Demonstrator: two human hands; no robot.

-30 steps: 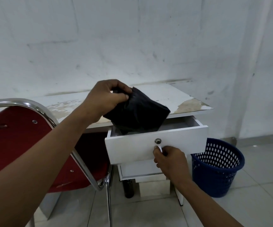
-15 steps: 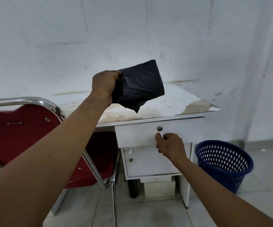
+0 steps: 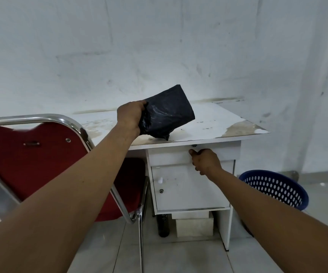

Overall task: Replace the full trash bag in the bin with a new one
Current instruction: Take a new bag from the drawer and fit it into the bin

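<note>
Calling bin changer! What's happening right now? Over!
Left hand gripping folded black trash bag. Right hand on shut desk drawer. Blue bin unlined, nothing blocking it.

I see the table (image 3: 208, 123) against the far wall, the chair (image 3: 31, 160) left of it, the bin (image 3: 277, 189) on the floor to its right. My left hand (image 3: 130, 117) holds the folded bag (image 3: 169, 113) above the table; my right hand (image 3: 205, 161) sits at the drawer (image 3: 169, 157) front.

surface: white desk (image 3: 208, 123), top worn and stained brown at the right corner and left part | on top: nothing rests directly | below: tiled floor (image 3: 178, 257) | on floor: desk, red chrome-framed chair (image 3: 41, 164), blue perforated basket (image 3: 275, 189) right of desk, dark bottle (image 3: 163, 225) and white block (image 3: 193, 223) beneath desk
</note>
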